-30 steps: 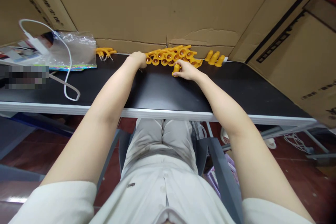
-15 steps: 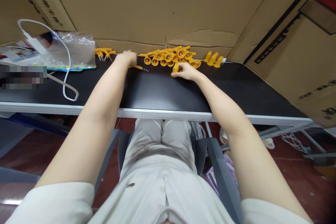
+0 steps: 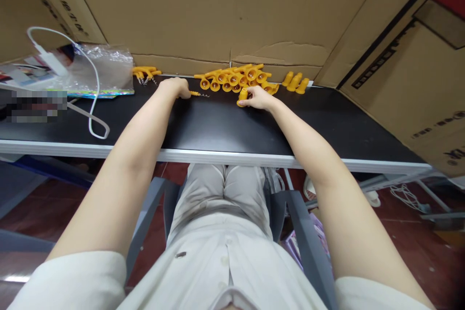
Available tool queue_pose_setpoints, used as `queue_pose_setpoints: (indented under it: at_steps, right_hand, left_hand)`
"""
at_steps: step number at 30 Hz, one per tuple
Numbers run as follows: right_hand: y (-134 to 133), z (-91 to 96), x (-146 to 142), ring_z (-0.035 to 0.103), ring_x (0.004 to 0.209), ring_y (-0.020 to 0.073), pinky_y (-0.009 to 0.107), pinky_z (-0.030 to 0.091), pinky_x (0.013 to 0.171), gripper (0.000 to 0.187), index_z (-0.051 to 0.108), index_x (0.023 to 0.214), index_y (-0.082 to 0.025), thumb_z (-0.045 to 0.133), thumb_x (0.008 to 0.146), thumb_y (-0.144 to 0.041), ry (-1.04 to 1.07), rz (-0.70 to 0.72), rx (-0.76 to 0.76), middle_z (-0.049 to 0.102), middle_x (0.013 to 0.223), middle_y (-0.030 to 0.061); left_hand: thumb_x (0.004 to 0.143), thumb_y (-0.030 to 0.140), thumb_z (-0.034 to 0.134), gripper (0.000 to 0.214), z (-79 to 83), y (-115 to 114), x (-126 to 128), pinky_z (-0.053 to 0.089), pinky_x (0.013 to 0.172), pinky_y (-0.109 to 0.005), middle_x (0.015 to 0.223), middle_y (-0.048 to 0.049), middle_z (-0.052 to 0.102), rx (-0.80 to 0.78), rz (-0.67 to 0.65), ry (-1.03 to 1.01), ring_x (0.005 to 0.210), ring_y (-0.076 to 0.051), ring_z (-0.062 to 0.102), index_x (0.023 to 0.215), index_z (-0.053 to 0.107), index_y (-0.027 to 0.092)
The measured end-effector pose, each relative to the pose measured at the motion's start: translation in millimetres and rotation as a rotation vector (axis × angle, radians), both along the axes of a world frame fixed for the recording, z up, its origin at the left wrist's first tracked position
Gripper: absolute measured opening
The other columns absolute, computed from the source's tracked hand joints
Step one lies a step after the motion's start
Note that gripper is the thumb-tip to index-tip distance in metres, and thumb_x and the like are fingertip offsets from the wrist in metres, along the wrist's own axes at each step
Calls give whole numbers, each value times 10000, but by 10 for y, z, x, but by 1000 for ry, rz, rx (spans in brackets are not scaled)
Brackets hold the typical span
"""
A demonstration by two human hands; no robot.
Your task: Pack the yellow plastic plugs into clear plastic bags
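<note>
Cardboard walls off the back edge of a black tabletop, and more of it, printed with dark characters, stands along the right end. Pale metal trim runs along the near edge, where a person in a light shirt and light trousers sits in a grey chair with both arms stretched across the surface. Left of the middle, nearer the back edge than the front, the left hand is closed on a yellow corkscrew; most of the handle is hidden by the hand, and the metal spiral points toward the right end. Nearer the right end, the right hand grips a yellow cap between thumb and fingers, its wide rim turned downward; whether the rim touches the surface cannot be told. Between and behind the hands, close to the back edge, lies a heap of yellow pieces, many with round open ends facing the near edge. Three more caps sit side by side toward the back right corner. Toward the back left corner, several loose corkscrews lie beside a clear plastic bag, and a white cable loops near the left end.
</note>
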State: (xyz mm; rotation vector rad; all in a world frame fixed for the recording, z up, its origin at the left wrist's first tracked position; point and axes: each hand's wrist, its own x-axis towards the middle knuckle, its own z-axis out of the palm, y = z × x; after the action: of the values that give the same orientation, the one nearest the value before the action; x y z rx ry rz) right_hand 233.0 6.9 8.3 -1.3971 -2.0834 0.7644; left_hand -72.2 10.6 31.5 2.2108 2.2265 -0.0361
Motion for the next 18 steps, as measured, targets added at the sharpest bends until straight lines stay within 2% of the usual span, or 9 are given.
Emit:
queue_pose_setpoints:
  at_steps: [3, 6, 9, 12, 15, 18]
  right_hand:
    - [15, 20, -25, 629, 723, 155, 355, 597, 856, 318, 640, 756, -203, 955, 716, -215, -31, -7, -3, 710, 795, 1]
    - [13, 68, -58, 613, 698, 147, 346, 597, 822, 348, 627, 736, -201, 974, 706, -194, -65, 4, -13, 702, 774, -1]
    - [-9, 155, -99, 609, 670, 148, 351, 589, 822, 340, 620, 697, -198, 949, 733, -119, -109, 16, -34, 675, 719, -2]
    - [-25, 250, -148, 614, 649, 156, 363, 585, 809, 324, 617, 683, -199, 897, 778, -67, -188, 19, -51, 651, 676, -3]
    - [-23, 291, -192, 621, 637, 164, 360, 577, 773, 333, 592, 675, -204, 867, 808, -72, -290, 18, -49, 635, 646, -4]
    - [-32, 255, -212, 634, 663, 159, 330, 561, 776, 319, 586, 698, -202, 862, 819, -98, -279, 15, -12, 659, 686, -1]
  left_hand:
    - [702, 311, 754, 680, 77, -93, 146, 586, 1070, -422, 1311, -202, 790, -76, 115, 117, 1266, -398, 723, 1363, 775, 154]
    - [698, 259, 762, 697, 159, -179, 267, 585, 1063, -412, 1345, -230, 768, -100, 118, 147, 1255, -396, 729, 1380, 754, 114]
    - [661, 314, 824, 707, 196, -216, 348, 594, 1032, -418, 1317, -222, 774, -117, 121, 131, 1255, -422, 721, 1342, 773, 131]
    - [640, 358, 870, 741, 170, -236, 442, 593, 1042, -459, 1315, -216, 773, -82, 115, 108, 1289, -460, 698, 1345, 772, 154]
    - [682, 266, 837, 743, 111, -284, 554, 585, 1087, -498, 1385, -236, 750, -52, 93, 103, 1333, -469, 682, 1408, 737, 142]
    - [749, 188, 763, 735, 71, -364, 618, 565, 1142, -490, 1466, -258, 708, -53, 73, 94, 1389, -445, 659, 1475, 689, 97]
